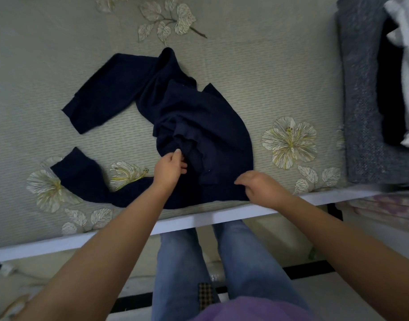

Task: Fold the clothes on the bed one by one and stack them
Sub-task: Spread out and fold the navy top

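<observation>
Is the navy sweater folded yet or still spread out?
Not folded. The navy sweater lies rumpled on the bed, both sleeves splayed out leftward; the left hand pinches bunched fabric, and the right hand rests at the hem.

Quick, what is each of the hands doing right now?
Left hand: pinches a bunched fold of the dark navy long-sleeved knit top.
Right hand: fingers curled at the top's near hem; whether it grips the cloth cannot be told.
</observation>
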The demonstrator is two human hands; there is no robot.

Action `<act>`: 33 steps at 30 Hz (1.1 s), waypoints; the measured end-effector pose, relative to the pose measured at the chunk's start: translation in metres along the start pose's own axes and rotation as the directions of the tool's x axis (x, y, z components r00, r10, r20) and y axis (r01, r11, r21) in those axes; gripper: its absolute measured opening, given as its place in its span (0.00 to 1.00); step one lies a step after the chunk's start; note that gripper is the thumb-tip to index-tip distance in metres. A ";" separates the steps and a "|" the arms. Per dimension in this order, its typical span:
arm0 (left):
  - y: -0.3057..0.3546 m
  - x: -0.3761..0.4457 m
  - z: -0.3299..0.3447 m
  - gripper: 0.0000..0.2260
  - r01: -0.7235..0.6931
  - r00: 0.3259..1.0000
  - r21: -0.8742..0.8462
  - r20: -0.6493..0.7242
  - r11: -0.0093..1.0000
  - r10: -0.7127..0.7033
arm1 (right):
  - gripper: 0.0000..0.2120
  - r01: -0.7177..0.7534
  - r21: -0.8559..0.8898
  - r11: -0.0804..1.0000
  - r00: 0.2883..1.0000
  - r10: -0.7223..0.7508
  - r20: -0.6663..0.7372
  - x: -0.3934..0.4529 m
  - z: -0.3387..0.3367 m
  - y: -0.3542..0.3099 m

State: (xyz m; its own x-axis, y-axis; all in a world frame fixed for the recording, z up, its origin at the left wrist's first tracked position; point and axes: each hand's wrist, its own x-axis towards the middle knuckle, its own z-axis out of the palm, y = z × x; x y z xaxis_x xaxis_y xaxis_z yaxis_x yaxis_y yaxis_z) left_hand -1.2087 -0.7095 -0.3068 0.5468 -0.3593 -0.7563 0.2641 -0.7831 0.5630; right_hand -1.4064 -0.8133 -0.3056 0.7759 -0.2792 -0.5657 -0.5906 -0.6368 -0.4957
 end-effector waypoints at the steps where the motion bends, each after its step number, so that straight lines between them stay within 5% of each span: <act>1: -0.009 -0.005 0.004 0.13 0.006 0.999 0.043 0.034 0.999 -0.007 | 0.19 -0.051 0.001 0.999 0.999 0.051 -0.016 0.000 -0.006 0.003; 4: -0.031 -0.025 0.026 0.11 0.051 0.985 0.212 0.149 0.976 -0.084 | 0.17 -0.093 -0.006 0.996 0.994 0.092 -0.058 0.005 -0.024 0.015; 7: -0.041 -0.037 0.054 0.15 0.136 0.979 0.017 0.148 0.991 -0.137 | 0.15 -0.079 -0.050 0.996 0.994 0.076 -0.073 0.018 -0.043 0.019; 10: -0.036 -0.043 0.070 0.01 0.145 0.989 -0.127 0.055 0.981 -0.139 | 0.16 -0.022 -0.106 0.994 0.998 0.015 -0.063 0.036 -0.059 0.011; 14: -0.036 -0.046 0.070 0.11 0.138 0.984 -0.332 -0.057 0.933 -0.166 | 0.16 0.119 -0.245 0.962 0.988 -0.140 -0.069 0.067 -0.077 -0.012; 16: -0.038 -0.047 0.066 0.03 0.173 0.984 -0.337 0.020 0.926 -0.176 | 0.15 0.232 -0.314 0.921 0.961 -0.267 -0.073 0.087 -0.084 -0.026; 19: -0.039 -0.051 0.079 0.15 0.239 0.966 -0.232 0.151 0.943 -0.208 | 0.19 0.315 -0.443 0.839 0.925 -0.376 -0.053 0.119 -0.095 -0.040; 25: -0.044 -0.053 0.096 0.09 0.159 0.987 -0.301 0.029 0.940 -0.157 | 0.27 0.428 -0.646 0.632 0.904 -0.297 0.309 0.156 -0.097 -0.090; 29: -0.041 -0.063 0.103 0.17 0.211 0.974 -0.410 0.165 0.887 -0.156 | 0.18 0.444 -0.708 0.549 0.896 -0.301 0.328 0.159 -0.086 -0.109; 33: -0.028 -0.061 0.118 0.11 0.219 0.976 -0.427 0.094 0.877 -0.198 | 0.15 0.508 -0.710 0.488 0.861 -0.326 0.392 0.152 -0.079 -0.118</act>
State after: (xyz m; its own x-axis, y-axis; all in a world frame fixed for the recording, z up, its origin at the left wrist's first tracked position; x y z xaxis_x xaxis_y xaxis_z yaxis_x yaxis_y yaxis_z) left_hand -1.3429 -0.7255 -0.3155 0.4065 -0.2432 -0.8807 0.6907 -0.5492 0.4704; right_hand -1.2010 -0.8376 -0.2814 0.7731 0.2486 -0.5835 0.2636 -0.9627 -0.0609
